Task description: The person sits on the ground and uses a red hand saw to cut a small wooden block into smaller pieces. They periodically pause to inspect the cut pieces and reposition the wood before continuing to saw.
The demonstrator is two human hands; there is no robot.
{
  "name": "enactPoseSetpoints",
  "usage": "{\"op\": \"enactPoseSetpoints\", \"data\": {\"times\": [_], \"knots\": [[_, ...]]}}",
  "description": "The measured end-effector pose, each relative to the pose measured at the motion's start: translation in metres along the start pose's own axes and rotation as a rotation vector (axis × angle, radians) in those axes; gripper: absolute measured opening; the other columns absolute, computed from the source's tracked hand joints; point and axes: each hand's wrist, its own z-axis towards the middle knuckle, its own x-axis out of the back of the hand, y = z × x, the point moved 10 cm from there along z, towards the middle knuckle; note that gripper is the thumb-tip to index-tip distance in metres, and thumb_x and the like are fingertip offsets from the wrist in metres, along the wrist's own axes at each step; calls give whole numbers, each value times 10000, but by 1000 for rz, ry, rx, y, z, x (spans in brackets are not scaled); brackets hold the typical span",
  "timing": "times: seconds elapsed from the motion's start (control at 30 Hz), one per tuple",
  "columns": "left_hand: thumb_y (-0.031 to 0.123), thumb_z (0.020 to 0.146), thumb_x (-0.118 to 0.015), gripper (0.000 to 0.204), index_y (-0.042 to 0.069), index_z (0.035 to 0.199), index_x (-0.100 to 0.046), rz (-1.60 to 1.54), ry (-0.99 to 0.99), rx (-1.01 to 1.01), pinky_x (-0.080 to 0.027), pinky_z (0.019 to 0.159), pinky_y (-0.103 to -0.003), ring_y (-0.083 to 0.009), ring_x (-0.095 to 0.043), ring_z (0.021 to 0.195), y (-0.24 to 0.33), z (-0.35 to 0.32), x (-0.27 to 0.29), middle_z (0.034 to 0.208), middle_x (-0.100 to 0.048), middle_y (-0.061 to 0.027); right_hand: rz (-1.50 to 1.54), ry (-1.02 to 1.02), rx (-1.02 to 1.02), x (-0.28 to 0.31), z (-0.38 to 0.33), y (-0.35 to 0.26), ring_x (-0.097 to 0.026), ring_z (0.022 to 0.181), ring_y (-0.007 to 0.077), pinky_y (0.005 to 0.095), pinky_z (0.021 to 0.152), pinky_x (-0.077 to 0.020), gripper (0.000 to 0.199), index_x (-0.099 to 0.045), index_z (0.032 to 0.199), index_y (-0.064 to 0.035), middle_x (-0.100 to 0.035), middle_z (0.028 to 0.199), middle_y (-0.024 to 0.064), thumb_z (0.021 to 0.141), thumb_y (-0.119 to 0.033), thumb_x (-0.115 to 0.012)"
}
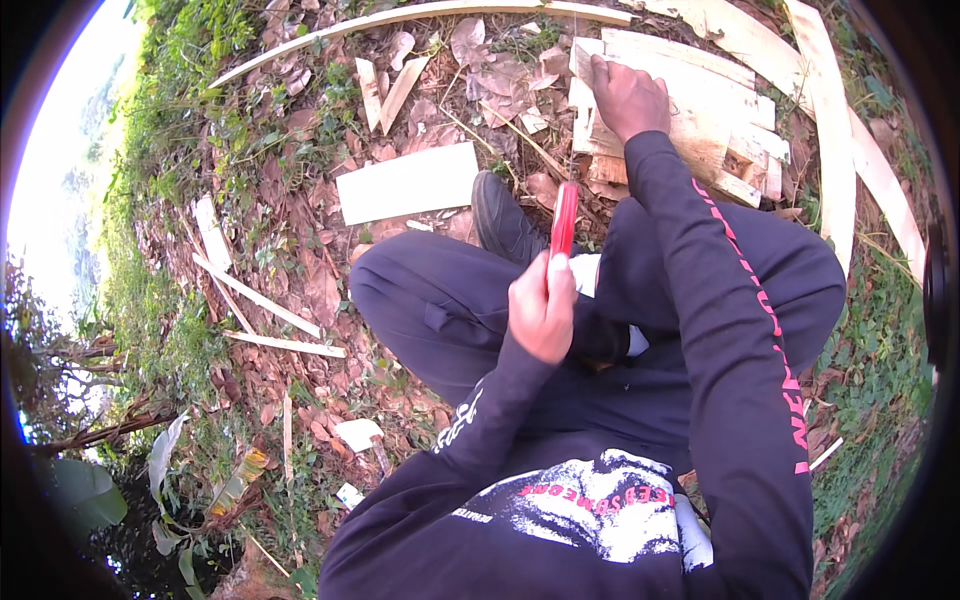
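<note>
My left hand [543,312] is wrapped around the red handle [564,220] of what looks like a handsaw. Its thin blade shows nearly edge-on, running away from me along the left end of a stack of pale wooden boards [690,100]. On top of that stack my right hand [630,97] presses down, fingers curled at the left end of the upper wooden board [588,62]. The hand itself hides part of the fingers' hold. Whether the blade is inside a cut I cannot tell.
My crossed legs and a dark shoe [503,215] lie close to the saw. A pale rectangular board [408,184] rests on leaf-strewn ground to the left, with wood offcuts [400,92] beyond it. Long curved strips [828,120] stretch along the right. Thin sticks [258,295] lie farther left.
</note>
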Motion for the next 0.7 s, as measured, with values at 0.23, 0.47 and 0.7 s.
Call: {"op": "enactPoseSetpoints", "data": {"times": [0.23, 0.47, 0.7], "knots": [[226, 1033, -439, 385, 10, 725, -518, 119, 32, -168, -316, 484, -249, -62, -394, 511, 27, 62, -10, 580, -455, 11, 7, 26, 58, -1, -3, -5, -655, 881, 366, 458, 844, -435, 530, -735, 958, -102, -709, 891, 176, 1011, -460, -348], [263, 1035, -443, 414, 4, 720, -511, 202, 51, -230, -346, 486, -276, -80, -412, 502, 24, 88, -25, 562, -468, -6, -40, -49, 29, -1, 4, -4, -657, 901, 378, 468, 865, -439, 587, -732, 979, -84, -705, 906, 203, 1013, -487, -306], [193, 1034, -452, 308, 15, 791, -519, -9, 16, -27, -323, 515, -222, -40, -385, 564, -2, -14, 12, 649, -454, 26, -52, 50, 100, -1, 5, -7, -657, 878, 397, 479, 827, -461, 567, -724, 972, -81, -698, 886, 209, 1014, -480, -325]]}}
